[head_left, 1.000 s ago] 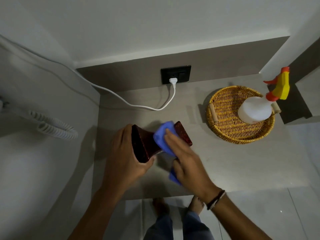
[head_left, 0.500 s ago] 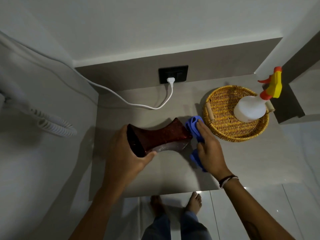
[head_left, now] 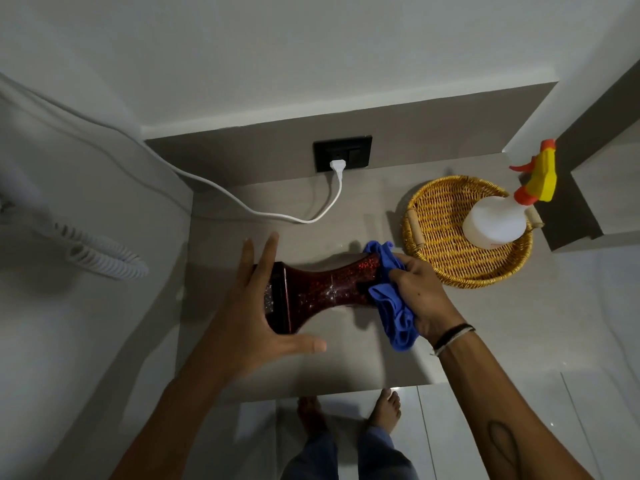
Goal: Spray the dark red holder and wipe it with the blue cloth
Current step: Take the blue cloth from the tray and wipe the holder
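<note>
The dark red holder [head_left: 322, 289], glittery and waisted like an hourglass, lies on its side on the grey counter [head_left: 346, 358]. My left hand [head_left: 256, 306] rests against its wide left end with fingers spread and thumb out, not wrapped around it. My right hand [head_left: 419, 296] grips the bunched blue cloth [head_left: 391, 306] and presses it over the holder's right end, which the cloth hides. The white spray bottle [head_left: 495, 220] with its yellow and orange trigger head stands in the wicker basket [head_left: 440, 244] at the right.
A white cable [head_left: 277, 216] runs from the black wall socket [head_left: 343, 154] across the back of the counter. A coiled white cord [head_left: 104, 258] hangs on the left wall. The counter's front edge is near my bare feet [head_left: 346, 414].
My right hand slid the cloth from the holder's middle to its right end. My left hand loosened its grip and opened flat against the left end. The holder now lies more level.
</note>
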A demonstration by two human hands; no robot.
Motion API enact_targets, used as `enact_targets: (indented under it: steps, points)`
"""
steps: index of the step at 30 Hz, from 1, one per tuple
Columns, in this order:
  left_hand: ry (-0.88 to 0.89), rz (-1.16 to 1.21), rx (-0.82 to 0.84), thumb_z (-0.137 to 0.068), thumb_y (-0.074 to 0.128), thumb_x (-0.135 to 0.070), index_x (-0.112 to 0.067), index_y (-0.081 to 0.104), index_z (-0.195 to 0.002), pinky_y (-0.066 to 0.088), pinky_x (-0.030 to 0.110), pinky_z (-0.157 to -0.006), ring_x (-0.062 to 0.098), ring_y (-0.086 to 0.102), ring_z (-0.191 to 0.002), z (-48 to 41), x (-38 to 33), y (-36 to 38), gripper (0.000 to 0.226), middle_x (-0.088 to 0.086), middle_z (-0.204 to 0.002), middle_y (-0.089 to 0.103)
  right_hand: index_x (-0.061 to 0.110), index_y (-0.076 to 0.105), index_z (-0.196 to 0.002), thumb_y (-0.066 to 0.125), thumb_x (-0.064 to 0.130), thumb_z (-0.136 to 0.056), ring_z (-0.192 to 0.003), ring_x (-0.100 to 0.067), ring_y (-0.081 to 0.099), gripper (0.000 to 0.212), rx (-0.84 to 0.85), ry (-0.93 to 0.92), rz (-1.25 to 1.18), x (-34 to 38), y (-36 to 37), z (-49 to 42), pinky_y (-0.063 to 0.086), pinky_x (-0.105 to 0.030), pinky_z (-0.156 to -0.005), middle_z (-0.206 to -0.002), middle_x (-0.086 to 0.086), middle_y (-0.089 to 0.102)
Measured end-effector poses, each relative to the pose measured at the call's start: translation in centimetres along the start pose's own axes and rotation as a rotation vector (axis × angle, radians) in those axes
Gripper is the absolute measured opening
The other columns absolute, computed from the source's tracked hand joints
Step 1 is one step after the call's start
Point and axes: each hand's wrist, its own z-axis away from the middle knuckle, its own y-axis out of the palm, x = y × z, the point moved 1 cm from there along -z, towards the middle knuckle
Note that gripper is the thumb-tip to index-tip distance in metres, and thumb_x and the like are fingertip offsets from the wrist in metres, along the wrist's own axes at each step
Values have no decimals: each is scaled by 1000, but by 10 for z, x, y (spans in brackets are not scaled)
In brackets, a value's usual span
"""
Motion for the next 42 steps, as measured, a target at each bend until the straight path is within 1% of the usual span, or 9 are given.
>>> enact_targets:
  steps: [6, 11, 18, 21, 23, 27, 34, 37, 42]
  points:
    - [155, -278, -189, -49, 91, -70, -30, 16, -168, 31, 55, -121, 26, 17, -161, 0, -4, 3, 146, 5, -174, 20, 10, 73, -124, 44, -12, -100, -69, -16, 74, 43, -46, -229, 180, -10, 6, -1, 63, -26, -61, -101, -22, 76]
    - [193, -264, -263, -53, 99, -38, -13, 43, -153, 47, 35, -102, 22, 57, -130, -5, -1, -1, 118, 4, -143, 58, 7, 43, -159, 50, -22, -92, -156, -21, 39, 74, -86, -649, 561, -34, 16, 19, 30, -27, -130, -167, -11, 42]
    - [217, -247, -312, -65, 81, -41, -18, 58, -110, 45, 20, -77, 17, 63, -88, -7, -7, 1, 56, -1, -99, 67, 0, 32, -162, 51, -24, -89, -164, -30, 21, 79, 228, -922, 684, -44, 67, 65, 22, -51, -134, -175, -12, 26]
    - [-24, -243, -159, -90, 75, -25, -8, 58, -138, 44, 11, -98, 39, 66, -120, 1, -35, 25, 54, 22, -134, 67, 9, 24, -167, 45, -10, -95, -166, -28, 15, 77, 328, -1018, 688, -43, 84, 78, 17, -44, -135, -178, -5, 17]
    - [-38, -197, -210, -99, 65, -7, -4, 51, -145, 50, 28, -105, 32, 59, -131, 4, -34, 34, 48, 20, -143, 59, 12, 21, -168, 43, 0, -98, -166, -27, 12, 74, 355, -1032, 814, -46, 69, 68, 18, -41, -135, -180, -2, 10]
    - [114, -181, -305, -55, 83, -44, -17, 58, -121, 36, 13, -76, 12, 57, -96, 1, -12, -4, 76, -6, -108, 59, 13, 25, -166, 70, -17, -82, -164, -30, 14, 100, 156, -868, 1136, -47, 12, 34, 43, -45, -123, -176, 3, 4]
    - [136, -266, -216, -61, 91, -28, -16, 61, -111, 47, 25, -80, 12, 59, -91, -4, -24, 5, 60, 1, -102, 65, 10, 29, -165, 50, -18, -87, -166, -28, 16, 86, 303, -926, 857, -43, 57, 70, 22, -47, -134, -178, -4, 17]
    - [46, -287, -236, -59, 97, -28, -14, 59, -133, 48, 31, -99, 25, 63, -116, 1, -22, 5, 85, 9, -128, 66, 14, 20, -168, 47, -15, -86, -166, -27, 12, 91, 400, -1016, 805, -44, 73, 79, 15, -41, -135, -179, -1, 12]
    - [72, -246, -248, -50, 97, -34, -11, 59, -130, 47, 32, -85, 28, 63, -108, 0, -23, 5, 91, 4, -118, 63, 21, 18, -165, 67, -12, -92, -165, -22, 8, 94, 186, -799, 1069, -47, -6, 31, 30, -46, -131, -175, 6, 4]
